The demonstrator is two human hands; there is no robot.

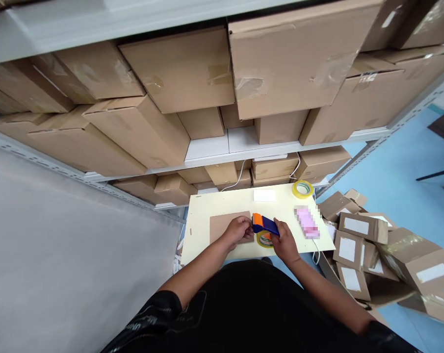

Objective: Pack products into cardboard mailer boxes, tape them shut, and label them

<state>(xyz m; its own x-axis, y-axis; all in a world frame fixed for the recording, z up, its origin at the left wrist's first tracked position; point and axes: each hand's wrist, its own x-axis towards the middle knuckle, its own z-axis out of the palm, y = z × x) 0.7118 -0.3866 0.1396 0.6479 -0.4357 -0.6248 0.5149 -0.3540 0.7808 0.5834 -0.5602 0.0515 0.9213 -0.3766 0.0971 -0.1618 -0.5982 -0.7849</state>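
My right hand [286, 243] grips the handle of a blue and orange tape dispenser [266, 224], its orange end pointing left. A yellow-edged roll of tape [260, 240] sits on the dispenser's underside. My left hand [238, 230] is closed, with fingertips pinched together just left of the dispenser's front end. Whatever lies between those fingers is too small to make out. Beneath the left hand is a flat brown cardboard box [219, 228] on the pale yellow table [197, 211].
Another yellow roll of tape [302, 189] lies at the table's far right corner. A white card [264, 195] and a blurred pink item [307, 222] are also on the table. Shelves [209, 148] of cardboard boxes stand ahead. Labelled boxes [356, 226] pile up at right.
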